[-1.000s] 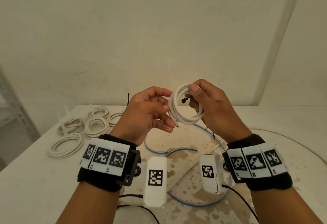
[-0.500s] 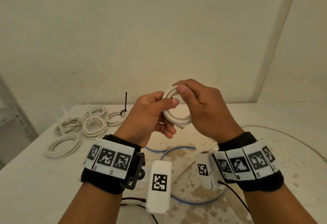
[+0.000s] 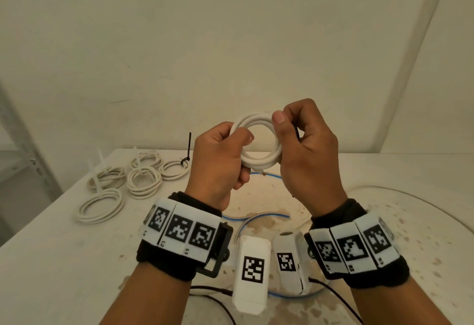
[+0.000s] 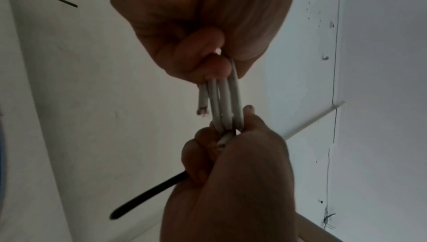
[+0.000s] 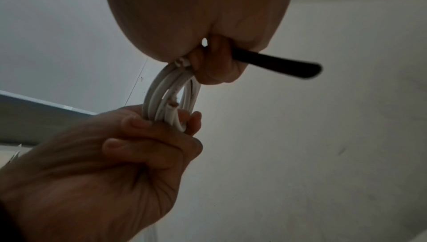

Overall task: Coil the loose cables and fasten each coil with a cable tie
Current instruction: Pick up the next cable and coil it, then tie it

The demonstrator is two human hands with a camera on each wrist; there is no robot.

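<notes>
1. White cable coil (image 3: 259,142) is up in the air between both hands, above the middle of the table (image 3: 64,260), held on edge like a ring. My guess is it's lifted so the tie can go around the bundled turns without the tabletop getting in the way.

2. Left hand (image 3: 218,160) is curled round the left side of the coil, thumb over the top, fingers underneath. That looks like the anchor grip that stops the loops springing apart. One cut end of the cable (image 4: 202,107) pokes out loose just beside the left fingers.

3. Right hand (image 3: 307,150) is closed on the opposite side of the coil, thumb pressed on top of the turns, and it's also got a black cable tie (image 5: 277,63) tucked in the fingers, with the tail sticking out the back of the fist. Keeping both in one hand probably means the tie is ready to feed round the bundle. Can't tell whether it's wrapped round the coil yet, as the fingers hide that bit.

4. Finished coils (image 3: 143,178) sit grouped toward the far left corner of the table, each with a tie tail sticking up, one of them black (image 3: 189,145).

5. Blue and white loose cable (image 3: 256,217) lies on the table under the hands, not coiled yet, so there's more to go.
</notes>
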